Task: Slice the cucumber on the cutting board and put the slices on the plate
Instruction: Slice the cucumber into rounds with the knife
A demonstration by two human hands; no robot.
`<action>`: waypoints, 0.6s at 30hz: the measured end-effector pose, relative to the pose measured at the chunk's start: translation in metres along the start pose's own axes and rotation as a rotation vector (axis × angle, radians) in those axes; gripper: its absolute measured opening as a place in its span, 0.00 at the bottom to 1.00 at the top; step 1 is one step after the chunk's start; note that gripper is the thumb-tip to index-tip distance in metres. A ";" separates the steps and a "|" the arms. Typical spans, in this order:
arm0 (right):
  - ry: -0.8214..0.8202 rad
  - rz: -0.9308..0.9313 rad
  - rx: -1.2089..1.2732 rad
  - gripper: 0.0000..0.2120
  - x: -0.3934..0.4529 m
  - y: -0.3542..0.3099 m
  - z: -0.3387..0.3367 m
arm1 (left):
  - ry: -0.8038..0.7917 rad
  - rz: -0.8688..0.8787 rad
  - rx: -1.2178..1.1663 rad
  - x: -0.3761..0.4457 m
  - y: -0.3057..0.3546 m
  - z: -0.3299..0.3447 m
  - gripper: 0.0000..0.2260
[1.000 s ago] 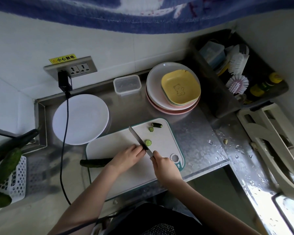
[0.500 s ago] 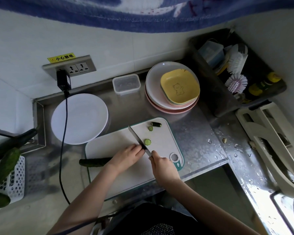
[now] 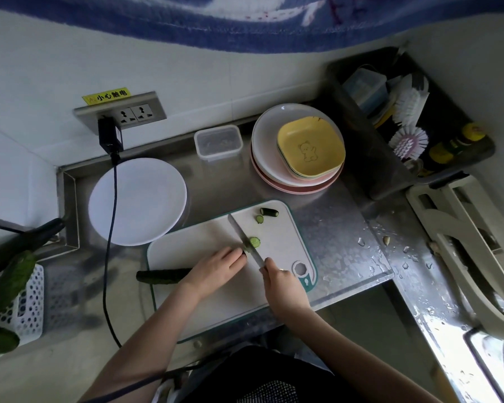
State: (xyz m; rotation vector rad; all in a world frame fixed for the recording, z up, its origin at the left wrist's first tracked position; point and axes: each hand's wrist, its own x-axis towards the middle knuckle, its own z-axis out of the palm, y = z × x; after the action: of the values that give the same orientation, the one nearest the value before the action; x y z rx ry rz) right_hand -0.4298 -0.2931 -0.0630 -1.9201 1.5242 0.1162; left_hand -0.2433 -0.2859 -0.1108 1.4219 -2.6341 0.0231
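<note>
A dark green cucumber [image 3: 163,276] lies across the white cutting board [image 3: 204,237], its left end sticking out over the board's edge. My left hand [image 3: 216,267] covers and holds its right part. My right hand [image 3: 282,283] grips the handle of a knife [image 3: 243,237], whose blade stands on the cucumber's cut end by my left fingertips. One slice [image 3: 255,242] lies right beside the blade. Another small slice [image 3: 259,219] and the cucumber's end piece [image 3: 269,212] lie near the board's far corner. The white plate [image 3: 137,200] sits left of the board.
A black cable [image 3: 111,228] runs from the wall socket over the plate's left side. Stacked plates with a yellow dish [image 3: 310,146] and a clear container [image 3: 218,141] stand behind the board. More cucumbers [image 3: 9,283] lie in a white basket at left. Water drops wet the steel counter at right.
The blade has come a little lower on the cucumber's end. Both hands stay in nearly the same place.
</note>
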 end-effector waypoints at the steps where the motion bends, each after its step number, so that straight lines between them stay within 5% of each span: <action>1: 0.022 -0.004 0.008 0.11 -0.001 0.000 -0.002 | -0.001 0.000 0.017 -0.004 -0.002 0.001 0.16; 13: 0.027 -0.081 -0.076 0.12 -0.007 -0.012 -0.001 | -0.062 0.002 0.026 -0.004 -0.001 0.000 0.14; 18: 0.008 -0.074 -0.107 0.12 -0.006 -0.014 0.003 | -0.146 -0.026 -0.009 0.003 0.002 -0.006 0.29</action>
State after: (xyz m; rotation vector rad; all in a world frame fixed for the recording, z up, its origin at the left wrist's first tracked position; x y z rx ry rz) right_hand -0.4179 -0.2851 -0.0562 -2.0601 1.4768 0.1609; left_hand -0.2459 -0.2871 -0.1040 1.5094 -2.7264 -0.0990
